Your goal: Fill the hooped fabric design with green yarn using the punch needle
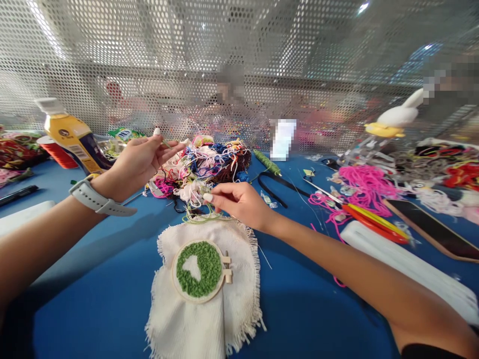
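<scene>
A small embroidery hoop with green punch stitching lies on a frayed white cloth on the blue table. My left hand, with a grey watch at the wrist, is raised and closed on a thin white-tipped tool. My right hand hovers just past the cloth's far edge, its fingers pinched on a light green thread. Behind both hands lies a tangled heap of coloured yarn.
A yellow bottle and a red spool stand at the far left. Pink yarn, a phone, red and yellow tools and a white pad lie at the right. A perforated metal screen closes the back; people sit beyond it.
</scene>
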Tool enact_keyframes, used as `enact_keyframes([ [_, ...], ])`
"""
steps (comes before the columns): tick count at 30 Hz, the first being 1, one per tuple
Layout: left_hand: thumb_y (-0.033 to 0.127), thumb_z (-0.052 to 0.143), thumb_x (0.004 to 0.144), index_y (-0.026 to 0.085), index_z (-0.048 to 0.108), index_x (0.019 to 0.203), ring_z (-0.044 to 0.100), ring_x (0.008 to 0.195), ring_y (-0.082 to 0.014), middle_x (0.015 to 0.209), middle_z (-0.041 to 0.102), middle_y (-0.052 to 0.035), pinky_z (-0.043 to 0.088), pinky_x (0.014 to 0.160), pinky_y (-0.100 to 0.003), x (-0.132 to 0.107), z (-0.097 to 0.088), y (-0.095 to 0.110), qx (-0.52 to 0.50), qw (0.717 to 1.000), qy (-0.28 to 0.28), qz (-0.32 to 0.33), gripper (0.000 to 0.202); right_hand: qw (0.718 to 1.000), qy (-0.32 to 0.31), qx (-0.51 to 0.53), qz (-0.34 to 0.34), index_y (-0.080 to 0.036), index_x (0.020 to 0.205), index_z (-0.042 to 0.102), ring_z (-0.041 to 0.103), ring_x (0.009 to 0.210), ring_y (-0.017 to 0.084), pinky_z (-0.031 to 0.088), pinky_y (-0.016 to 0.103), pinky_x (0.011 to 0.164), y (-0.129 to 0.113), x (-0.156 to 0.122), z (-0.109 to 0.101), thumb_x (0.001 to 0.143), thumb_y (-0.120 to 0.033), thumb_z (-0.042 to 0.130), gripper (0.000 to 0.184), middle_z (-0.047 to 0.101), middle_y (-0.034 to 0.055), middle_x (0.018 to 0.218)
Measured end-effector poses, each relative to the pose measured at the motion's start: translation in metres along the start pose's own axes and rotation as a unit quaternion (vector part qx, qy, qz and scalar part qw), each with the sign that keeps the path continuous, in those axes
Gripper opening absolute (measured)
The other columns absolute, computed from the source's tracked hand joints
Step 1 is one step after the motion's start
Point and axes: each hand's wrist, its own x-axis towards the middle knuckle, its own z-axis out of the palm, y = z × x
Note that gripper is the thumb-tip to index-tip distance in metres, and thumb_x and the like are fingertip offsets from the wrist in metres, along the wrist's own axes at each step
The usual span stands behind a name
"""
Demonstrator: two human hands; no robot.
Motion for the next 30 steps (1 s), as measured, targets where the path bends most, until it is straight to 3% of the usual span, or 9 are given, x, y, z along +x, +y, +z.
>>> enact_keyframes([
  [4, 0.027, 0.044, 0.096, 0.014, 0.053, 0.074, 0.065, 0.094, -0.0136, 0.088, 0.068, -0.0081, 0.050, 0.099, -0.034, 0.010, -0.009, -0.005, 0.008, 1.000, -0.006, 0.017, 0.027, 0.998, 0.004, 0.051, 0.021, -0.014, 0.065, 0.059, 0.039, 0.046, 0.005, 0.030, 0.019, 0.044, -0.002, 0.002, -0.005, 0.086, -0.030, 0.051, 0.027, 0.050, -0.0038, 0.053],
  [8, 0.024, 0.049, 0.094, 0.014, 0.057, 0.074, 0.065, 0.086, -0.0116, 0.080, 0.068, -0.0057, 0.051, 0.095, -0.033, 0.012, -0.010, -0.004, 0.011, 1.000, -0.008, -0.002, 0.024, 0.990, 0.017, 0.117, 0.080, -0.017, 0.058, 0.048, 0.034, 0.041, 0.005, 0.024, 0.020, 0.039, -0.003, 0.006, -0.010, 0.085, -0.044, 0.051, 0.039, 0.042, -0.0059, 0.047],
  [14, 0.020, 0.049, 0.093, 0.013, 0.058, 0.068, 0.068, 0.083, -0.0134, 0.070, 0.065, -0.0058, 0.055, 0.086, -0.028, 0.019, -0.002, 0.006, -0.038, 0.999, 0.009, -0.013, 0.028, 0.989, -0.003, 0.096, 0.114, -0.018, 0.055, 0.042, 0.030, 0.037, 0.004, 0.020, 0.019, 0.037, -0.009, 0.029, -0.032, 0.089, -0.054, 0.041, 0.050, 0.037, -0.0071, 0.043],
  [18, 0.018, 0.052, 0.090, 0.015, 0.054, 0.064, 0.068, 0.079, -0.0134, 0.063, 0.061, -0.0028, 0.057, 0.082, -0.026, 0.039, 0.009, 0.024, -0.091, 0.994, 0.053, 0.002, 0.027, 0.984, -0.087, 0.063, 0.145, -0.015, 0.050, 0.048, 0.036, 0.036, 0.004, 0.021, 0.018, 0.037, -0.013, 0.056, -0.068, 0.074, -0.044, 0.069, 0.043, 0.042, -0.0066, 0.041],
  [21, 0.015, 0.053, 0.089, 0.018, 0.050, 0.062, 0.067, 0.075, -0.0104, 0.060, 0.059, -0.0002, 0.057, 0.076, -0.021, 0.058, 0.018, 0.033, -0.116, 0.987, 0.106, 0.033, 0.028, 0.985, -0.064, 0.068, 0.143, -0.016, 0.051, 0.046, 0.031, 0.035, 0.003, 0.018, 0.019, 0.036, -0.007, 0.075, -0.088, 0.082, -0.043, 0.061, 0.044, 0.039, -0.0067, 0.040],
  [25, 0.012, 0.050, 0.089, 0.017, 0.050, 0.061, 0.064, 0.065, -0.0057, 0.059, 0.058, 0.0021, 0.053, 0.066, -0.014, 0.072, 0.026, 0.027, -0.120, 0.979, 0.156, 0.047, 0.029, 0.986, -0.008, 0.110, 0.123, -0.016, 0.063, 0.048, 0.029, 0.037, 0.004, 0.021, 0.019, 0.036, 0.011, 0.085, -0.089, 0.091, -0.040, 0.048, 0.036, 0.042, -0.0065, 0.048],
  [30, 0.014, 0.054, 0.086, 0.015, 0.049, 0.059, 0.060, 0.054, -0.0038, 0.054, 0.056, 0.0042, 0.050, 0.059, -0.013, 0.073, 0.022, 0.009, -0.096, 0.975, 0.196, 0.040, 0.028, 0.979, -0.042, 0.146, 0.139, -0.010, 0.085, 0.059, 0.044, 0.047, 0.004, 0.036, 0.018, 0.046, 0.036, 0.073, -0.086, 0.087, -0.027, 0.052, 0.018, 0.056, -0.0014, 0.064],
])
